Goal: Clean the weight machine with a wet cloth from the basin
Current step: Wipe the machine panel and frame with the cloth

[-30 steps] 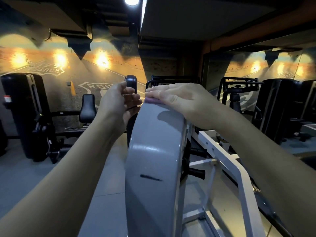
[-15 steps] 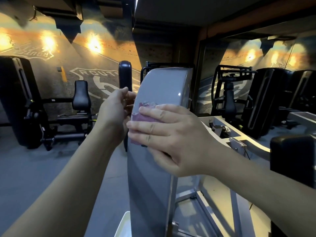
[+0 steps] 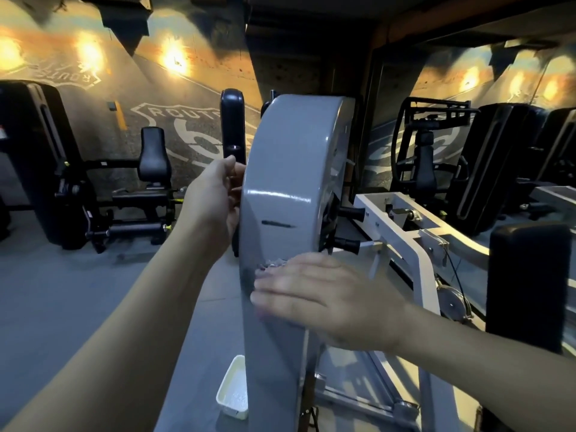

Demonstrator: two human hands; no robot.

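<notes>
The weight machine's grey cover point(image 3: 290, 194) stands upright, long axis vertical, narrow face toward the camera, with one white frame point(image 3: 402, 227) at its right and black machines point(image 3: 46, 163) behind. The left hand point(image 3: 215, 204) curls its grip round the cover's left edge. The right hand point(image 3: 324, 294), fingers straight, presses the one cloth point(image 3: 274, 263) flat on the lower face, and one basin point(image 3: 232, 392) sits on the floor point(image 3: 62, 291) at the cover's foot.

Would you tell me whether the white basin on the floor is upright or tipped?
Upright: the basin sits flat on the floor, open top up, partly behind the grey cover.
</notes>
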